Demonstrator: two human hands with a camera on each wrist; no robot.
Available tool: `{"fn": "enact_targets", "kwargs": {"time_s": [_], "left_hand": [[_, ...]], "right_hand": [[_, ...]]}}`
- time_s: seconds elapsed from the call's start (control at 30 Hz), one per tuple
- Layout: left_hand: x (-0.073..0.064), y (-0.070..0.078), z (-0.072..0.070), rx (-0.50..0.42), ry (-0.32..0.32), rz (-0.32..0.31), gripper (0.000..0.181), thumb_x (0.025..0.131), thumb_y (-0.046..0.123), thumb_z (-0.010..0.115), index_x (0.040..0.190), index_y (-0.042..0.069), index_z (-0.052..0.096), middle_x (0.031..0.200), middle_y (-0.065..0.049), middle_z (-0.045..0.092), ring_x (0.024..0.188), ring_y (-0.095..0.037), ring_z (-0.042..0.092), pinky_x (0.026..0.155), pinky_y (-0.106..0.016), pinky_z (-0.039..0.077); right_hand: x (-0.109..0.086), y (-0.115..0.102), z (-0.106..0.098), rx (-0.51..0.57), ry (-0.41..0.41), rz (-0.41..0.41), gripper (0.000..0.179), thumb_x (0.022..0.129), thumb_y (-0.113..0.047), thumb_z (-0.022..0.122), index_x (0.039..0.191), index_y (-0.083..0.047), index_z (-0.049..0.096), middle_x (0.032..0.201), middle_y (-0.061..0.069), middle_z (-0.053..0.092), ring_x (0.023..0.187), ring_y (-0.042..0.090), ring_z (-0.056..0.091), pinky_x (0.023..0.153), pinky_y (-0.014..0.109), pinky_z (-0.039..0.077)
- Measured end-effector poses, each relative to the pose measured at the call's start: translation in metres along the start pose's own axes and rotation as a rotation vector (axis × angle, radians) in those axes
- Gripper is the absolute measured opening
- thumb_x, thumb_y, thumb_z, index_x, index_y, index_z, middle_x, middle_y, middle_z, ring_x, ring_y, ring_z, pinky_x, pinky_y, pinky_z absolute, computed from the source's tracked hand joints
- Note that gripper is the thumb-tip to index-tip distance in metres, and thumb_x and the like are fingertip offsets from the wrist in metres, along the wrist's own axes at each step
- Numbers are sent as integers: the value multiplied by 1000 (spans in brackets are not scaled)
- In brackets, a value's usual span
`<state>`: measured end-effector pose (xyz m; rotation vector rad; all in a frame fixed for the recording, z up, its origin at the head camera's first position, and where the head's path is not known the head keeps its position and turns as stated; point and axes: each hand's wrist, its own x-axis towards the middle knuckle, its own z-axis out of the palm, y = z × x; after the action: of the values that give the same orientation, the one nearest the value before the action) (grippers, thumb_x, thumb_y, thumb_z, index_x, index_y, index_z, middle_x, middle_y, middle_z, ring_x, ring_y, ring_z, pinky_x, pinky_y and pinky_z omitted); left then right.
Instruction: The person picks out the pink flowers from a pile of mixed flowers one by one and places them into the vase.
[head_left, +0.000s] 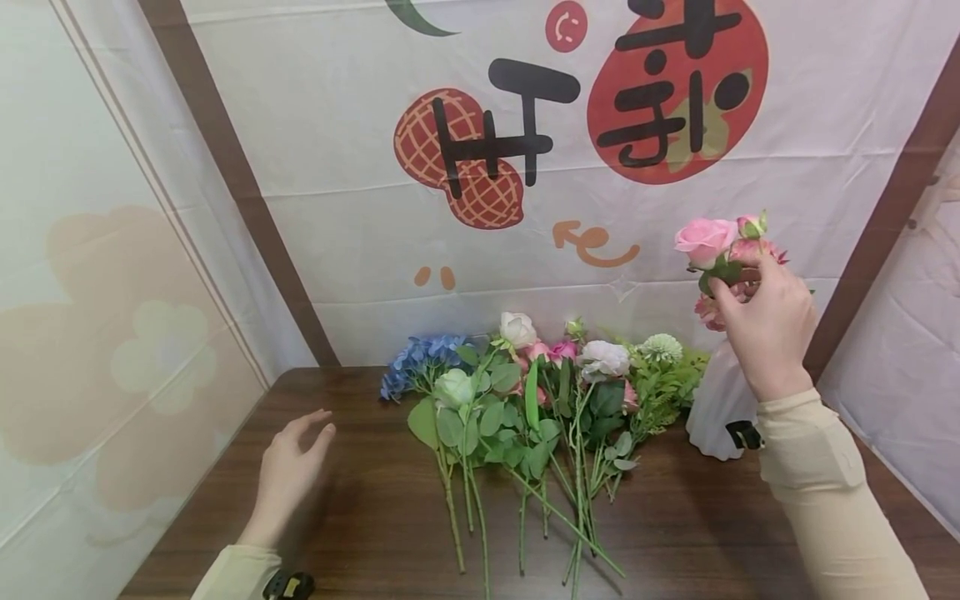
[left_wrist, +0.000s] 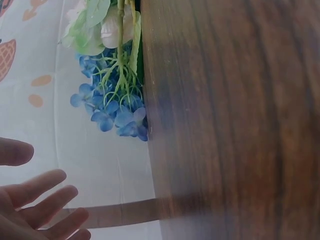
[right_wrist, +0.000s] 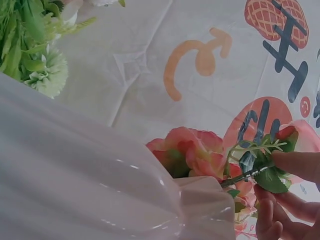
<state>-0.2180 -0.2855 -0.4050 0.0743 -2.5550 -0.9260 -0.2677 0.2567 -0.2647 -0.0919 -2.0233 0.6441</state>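
My right hand (head_left: 776,321) pinches a pink rose (head_left: 707,242) just below its bloom, above a white fluted vase (head_left: 722,408). In the right wrist view, the rose's stem (right_wrist: 242,177) runs down to the vase mouth, where coral-pink flowers (right_wrist: 192,152) stand around it. A small pink bud (head_left: 752,226) shows beside the rose. Over the left part of the table my left hand (head_left: 288,471) hovers with loosely extended fingers, holding nothing. Nearest to it are blue hydrangea blossoms (head_left: 423,362), also seen in the left wrist view as a blue cluster (left_wrist: 115,107).
Across the middle of the brown wooden table (head_left: 360,517) lie several artificial stems. Among them are a pale green rose (head_left: 453,388), white roses (head_left: 604,360), a green pompom flower (head_left: 662,347) and leafy greenery (head_left: 671,387). A printed white cloth (head_left: 337,250) hangs behind the table.
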Motion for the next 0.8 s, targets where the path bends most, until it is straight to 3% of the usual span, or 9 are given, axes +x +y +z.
{"fn": "enact_targets", "kwargs": {"time_s": [0.43,0.7,0.8], "left_hand": [[-2,-3,-2,-6,-6,-6,39,98,30,50,126,3,58,137,-21,51,127,-44,41,100,-60,30],[-4,-9,-7,25,3,6,39,98,29,50,126,2,57,135,-23,51,126,-47,41,98,-62,31],[-4,-10,-8,34,8,11,38,97,28,51,125,2,58,135,-23,52,125,-47,42,98,-62,31]], "right_hand": [[5,3,7,2,-35,-3,28,82,-16,71,105,-3,66,90,25,68,81,41,47,69,52,30],[-3,11,-2,-18,-61,121,38,84,-23,69,112,0,60,98,24,68,90,39,49,72,53,33],[-5,13,-5,-14,-49,111,34,84,-23,69,106,1,62,98,23,68,88,38,48,74,52,33]]}}
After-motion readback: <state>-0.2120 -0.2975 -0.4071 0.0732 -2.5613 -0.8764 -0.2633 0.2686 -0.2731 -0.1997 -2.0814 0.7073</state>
